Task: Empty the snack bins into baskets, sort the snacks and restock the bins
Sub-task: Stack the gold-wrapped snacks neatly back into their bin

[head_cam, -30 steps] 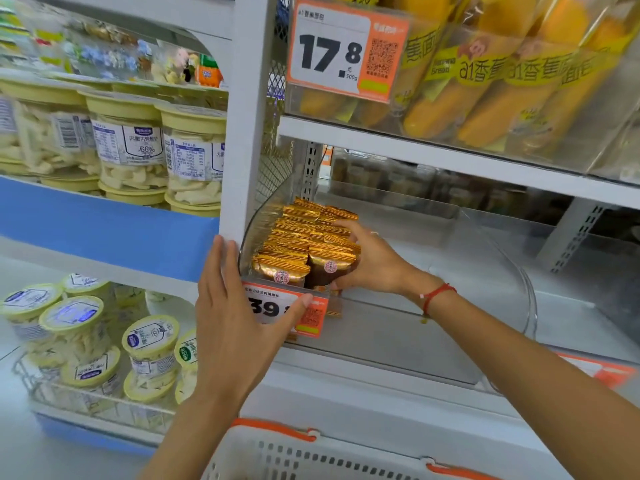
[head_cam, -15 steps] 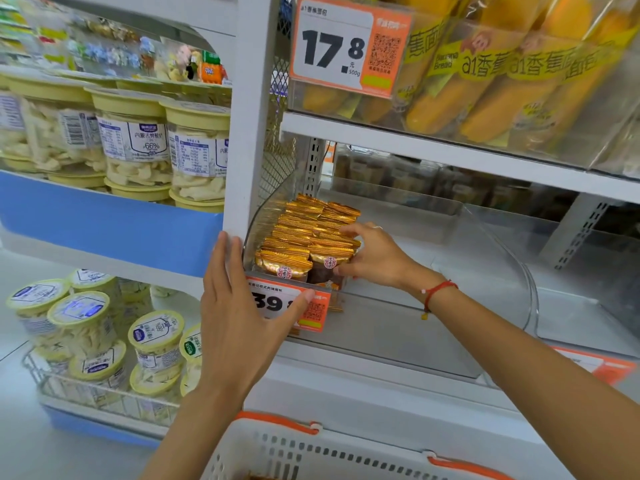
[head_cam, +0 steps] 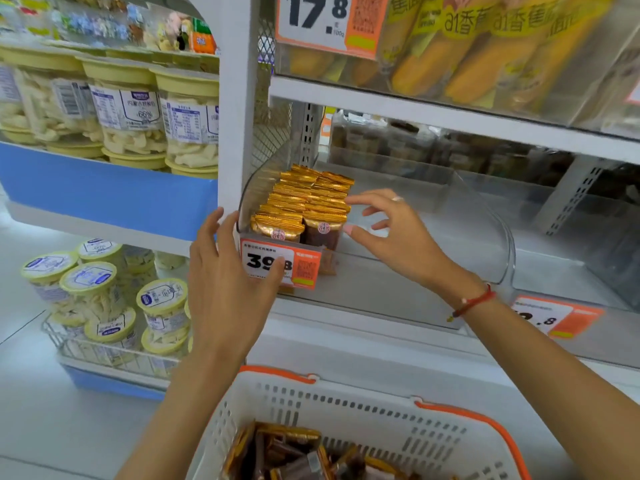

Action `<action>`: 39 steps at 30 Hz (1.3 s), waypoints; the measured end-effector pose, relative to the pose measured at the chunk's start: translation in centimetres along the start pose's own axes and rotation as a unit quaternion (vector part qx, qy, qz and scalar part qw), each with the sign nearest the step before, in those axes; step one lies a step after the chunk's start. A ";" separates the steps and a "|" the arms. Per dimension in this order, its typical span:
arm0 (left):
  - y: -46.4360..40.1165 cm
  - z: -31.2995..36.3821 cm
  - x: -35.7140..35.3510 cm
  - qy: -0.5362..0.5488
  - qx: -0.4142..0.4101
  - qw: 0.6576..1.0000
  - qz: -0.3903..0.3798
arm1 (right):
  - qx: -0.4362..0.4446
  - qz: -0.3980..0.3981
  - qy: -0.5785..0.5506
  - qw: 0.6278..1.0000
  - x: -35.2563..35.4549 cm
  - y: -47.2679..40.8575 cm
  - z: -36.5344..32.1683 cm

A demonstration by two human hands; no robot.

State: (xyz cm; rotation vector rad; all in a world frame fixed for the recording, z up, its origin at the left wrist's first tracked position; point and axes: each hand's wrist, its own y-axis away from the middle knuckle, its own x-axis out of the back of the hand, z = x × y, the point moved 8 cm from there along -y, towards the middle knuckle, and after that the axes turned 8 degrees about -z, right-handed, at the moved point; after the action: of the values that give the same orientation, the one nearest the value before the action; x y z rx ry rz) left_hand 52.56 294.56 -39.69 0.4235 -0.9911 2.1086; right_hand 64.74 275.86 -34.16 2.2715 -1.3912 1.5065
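Observation:
A clear plastic bin [head_cam: 491, 233] stands on the middle shelf. Two neat rows of gold-wrapped snacks [head_cam: 304, 199] fill its left end. My left hand [head_cam: 228, 278] rests flat against the bin's front left corner, its thumb over the orange price tag [head_cam: 298, 268]. My right hand [head_cam: 388, 230] hovers just right of the rows with fingers spread and relaxed, holding nothing. Below, a white basket with orange handles [head_cam: 408, 407] holds several loose gold and brown snack packs [head_cam: 287, 455].
A white shelf post [head_cam: 239, 109] rises left of the bin. Tubs of pale snacks [head_cam: 128, 112] fill the left shelves and a wire basket [head_cam: 100, 348] lower down. Yellow banana bread packs [head_cam: 467, 43] sit in the bin above. Another price tag [head_cam: 554, 317] hangs at right.
My right hand has let go of the front snacks and pulled back to the right, fingers opening. The view has tilted down, showing more of the basket.

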 end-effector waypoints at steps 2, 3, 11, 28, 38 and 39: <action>1.7 0.9 1.1 0.002 -0.012 1.000 0.008 | 0.055 0.029 0.005 0.998 0.7 3.7 -1.9; 2.6 1.2 1.1 0.002 -0.017 1.000 -0.004 | 0.067 0.023 0.007 0.997 0.5 5.5 -2.2; 12.6 -6.9 -8.8 -0.049 0.056 0.965 -0.252 | -0.147 -0.370 0.096 0.912 -14.6 20.9 8.0; 27.3 -16.3 -17.4 -0.185 0.045 0.856 -0.481 | -0.207 -0.444 0.189 0.851 -30.6 33.2 16.2; 25.9 -8.0 -20.4 0.173 0.144 0.797 -0.561 | -0.444 -0.148 -0.210 0.858 -18.7 30.6 15.9; 25.8 -6.5 -20.7 0.176 0.112 0.795 -0.570 | -0.456 -0.125 -0.240 0.848 -18.6 30.1 15.4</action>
State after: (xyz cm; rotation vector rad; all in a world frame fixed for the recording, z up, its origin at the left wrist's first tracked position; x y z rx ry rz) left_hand 46.98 278.61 -68.84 0.5311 -0.1170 1.0931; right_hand 51.94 262.24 -67.93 2.0575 -1.3811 0.0696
